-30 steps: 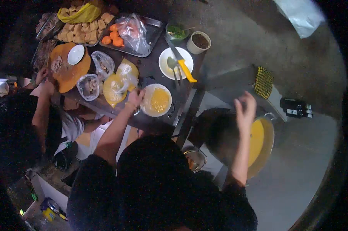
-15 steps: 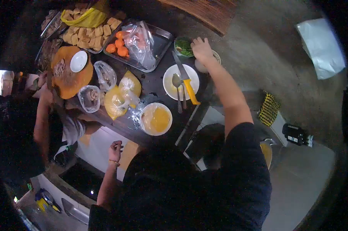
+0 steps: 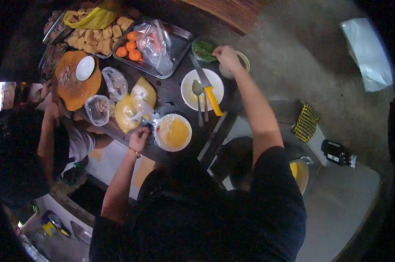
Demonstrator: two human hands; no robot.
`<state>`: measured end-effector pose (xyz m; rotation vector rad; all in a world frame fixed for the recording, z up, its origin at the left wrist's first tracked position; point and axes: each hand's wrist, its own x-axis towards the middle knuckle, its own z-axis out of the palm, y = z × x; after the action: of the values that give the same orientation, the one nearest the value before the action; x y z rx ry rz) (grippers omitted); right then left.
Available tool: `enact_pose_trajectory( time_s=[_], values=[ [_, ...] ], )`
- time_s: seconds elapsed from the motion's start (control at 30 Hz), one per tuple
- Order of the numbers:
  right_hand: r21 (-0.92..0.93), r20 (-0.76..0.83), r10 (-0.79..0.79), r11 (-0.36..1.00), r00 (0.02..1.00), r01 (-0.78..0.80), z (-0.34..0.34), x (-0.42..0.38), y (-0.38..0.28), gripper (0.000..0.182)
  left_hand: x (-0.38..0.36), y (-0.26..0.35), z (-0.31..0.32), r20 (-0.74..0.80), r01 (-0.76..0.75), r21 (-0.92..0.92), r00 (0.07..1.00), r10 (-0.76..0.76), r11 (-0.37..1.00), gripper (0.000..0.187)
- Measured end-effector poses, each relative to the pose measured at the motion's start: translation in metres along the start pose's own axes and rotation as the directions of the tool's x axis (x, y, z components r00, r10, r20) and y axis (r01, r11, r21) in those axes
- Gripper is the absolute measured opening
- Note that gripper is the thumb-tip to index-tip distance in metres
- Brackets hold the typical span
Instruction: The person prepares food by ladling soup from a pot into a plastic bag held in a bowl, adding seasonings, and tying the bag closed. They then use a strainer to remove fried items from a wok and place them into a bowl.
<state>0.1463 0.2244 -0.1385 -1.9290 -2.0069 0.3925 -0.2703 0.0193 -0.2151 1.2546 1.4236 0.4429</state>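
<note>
Pinched together with right hand [image 3: 228,58], cannot tell on what; at right rim of herb bowl [image 3: 197,55], upper centre.

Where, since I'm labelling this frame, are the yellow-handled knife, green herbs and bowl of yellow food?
Yellow-handled knife [image 3: 211,94], head view: handle.
Green herbs [image 3: 204,49], head view: middle.
Bowl of yellow food [image 3: 171,149], head view: rim.

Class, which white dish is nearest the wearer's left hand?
The yellow-filled bowl, beside the left hand; the plate and saucer lie farther off.
</note>
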Motion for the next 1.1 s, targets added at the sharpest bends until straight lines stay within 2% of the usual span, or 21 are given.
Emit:
enact_pose_trajectory(
  time_s=[0.07, 0.13, 0.17, 0.23, 0.4, 0.43, 0.47, 0.5, 0.53, 0.57, 0.6, 0.67, 0.73, 0.77, 0.8, 0.83, 0.9, 0.93, 1.0, 1.07, 1.1],
  values=[
    [0.238, 0.080, 0.148, 0.957, 0.986, -0.163, 0.011, 0.003, 0.012, 0.017, 0.009, 0.003, 0.003, 0.046, 0.038, -0.071, 0.998, -0.035, 0.997, 0.018],
    [0.310, 0.103, 0.173, 0.930, 0.980, -0.197, 0.019, 0.005, 0.025, 0.017, 0.012, 0.002, 0.007, 0.130, 0.125, -0.218, 0.987, -0.098, 0.968, 0.018],
    [0.375, 0.124, 0.191, 0.900, 0.974, -0.224, 0.019, 0.003, 0.027, 0.017, 0.012, 0.003, 0.010, 0.130, 0.128, -0.213, 0.986, -0.102, 0.969, 0.018],
    [0.437, 0.112, 0.232, 0.862, 0.966, -0.258, 0.019, -0.001, 0.030, 0.017, 0.014, 0.005, 0.017, 0.067, 0.009, -0.256, 0.998, 0.009, 0.967, 0.016],
    [0.575, 0.145, 0.324, 0.741, 0.935, -0.346, -0.008, -0.024, 0.027, 0.016, 0.025, -0.012, 0.018, 0.143, 0.073, -0.302, 0.989, -0.031, 0.950, 0.016],
    [0.568, 0.105, 0.270, 0.774, 0.957, -0.281, -0.015, -0.031, 0.027, 0.015, 0.026, -0.019, 0.019, 0.160, 0.125, -0.301, 0.984, -0.079, 0.945, 0.016],
    [0.559, 0.073, 0.215, 0.800, 0.974, -0.218, -0.022, -0.041, 0.025, 0.014, 0.022, -0.002, 0.023, 0.076, 0.159, -0.238, 0.986, -0.145, 0.958, 0.017],
    [0.607, 0.042, 0.216, 0.770, 0.975, -0.197, -0.029, -0.055, 0.016, 0.013, 0.027, -0.015, 0.020, 0.150, 0.149, -0.253, 0.982, -0.114, 0.956, 0.017],
    [0.652, 0.013, 0.219, 0.738, 0.976, -0.174, -0.038, -0.071, 0.005, 0.013, 0.031, -0.016, 0.014, 0.259, 0.224, -0.249, 0.953, -0.159, 0.942, 0.018],
    [0.674, 0.068, 0.154, 0.722, 0.986, -0.159, -0.048, -0.089, -0.005, 0.014, 0.030, -0.007, 0.018, 0.163, 0.193, -0.221, 0.974, -0.159, 0.956, 0.018],
    [0.678, 0.093, 0.154, 0.714, 0.984, -0.175, -0.048, -0.110, -0.015, 0.014, 0.029, -0.002, 0.019, 0.157, 0.235, -0.290, 0.968, -0.196, 0.928, 0.019],
    [0.470, 0.059, 0.074, 0.878, 0.996, -0.093, -0.049, -0.156, -0.039, 0.017, 0.026, 0.005, 0.016, 0.184, 0.239, -0.317, 0.965, -0.188, 0.918, 0.019],
    [0.326, 0.140, 0.119, 0.932, 0.983, -0.159, -0.029, -0.204, -0.075, 0.015, 0.030, 0.013, 0.015, 0.181, 0.233, -0.266, 0.965, -0.189, 0.935, 0.019],
    [0.159, 0.144, -0.049, 0.987, 0.988, 0.026, -0.011, -0.226, -0.088, 0.017, 0.031, 0.011, 0.015, 0.188, 0.252, -0.217, 0.959, -0.213, 0.943, 0.022],
    [-0.013, 0.174, -0.211, 0.976, 0.962, 0.217, 0.002, -0.242, -0.097, 0.019, 0.034, 0.007, 0.015, 0.187, 0.254, -0.216, 0.958, -0.215, 0.943, 0.022],
    [-0.013, 0.173, -0.211, 0.976, 0.962, 0.217, 0.005, -0.248, -0.105, 0.019, 0.037, 0.000, 0.016, 0.194, 0.251, -0.210, 0.958, -0.212, 0.945, 0.021],
    [-0.016, 0.102, -0.414, 0.909, 0.905, 0.417, 0.007, -0.254, -0.113, 0.024, 0.037, 0.001, 0.016, 0.204, 0.247, -0.203, 0.957, -0.206, 0.947, 0.021],
    [-0.022, 0.097, -0.416, 0.908, 0.904, 0.419, 0.002, -0.248, -0.109, 0.024, 0.037, 0.002, 0.016, 0.175, 0.236, -0.195, 0.963, -0.203, 0.952, 0.021],
    [-0.180, -0.156, -0.253, 0.958, 0.955, 0.224, -0.021, -0.225, -0.094, 0.023, 0.031, 0.005, 0.017, 0.159, 0.215, -0.184, 0.969, -0.187, 0.959, 0.021],
    [-0.238, -0.350, -0.156, 0.969, 0.924, 0.073, -0.057, -0.186, -0.074, 0.021, 0.029, 0.010, 0.014, 0.183, 0.244, -0.227, 0.962, -0.205, 0.943, 0.021],
    [-0.276, -0.388, -0.086, 0.961, 0.918, -0.027, -0.069, -0.168, -0.059, 0.018, 0.028, 0.014, 0.013, 0.192, 0.222, -0.234, 0.965, -0.179, 0.947, 0.021]
  ],
)
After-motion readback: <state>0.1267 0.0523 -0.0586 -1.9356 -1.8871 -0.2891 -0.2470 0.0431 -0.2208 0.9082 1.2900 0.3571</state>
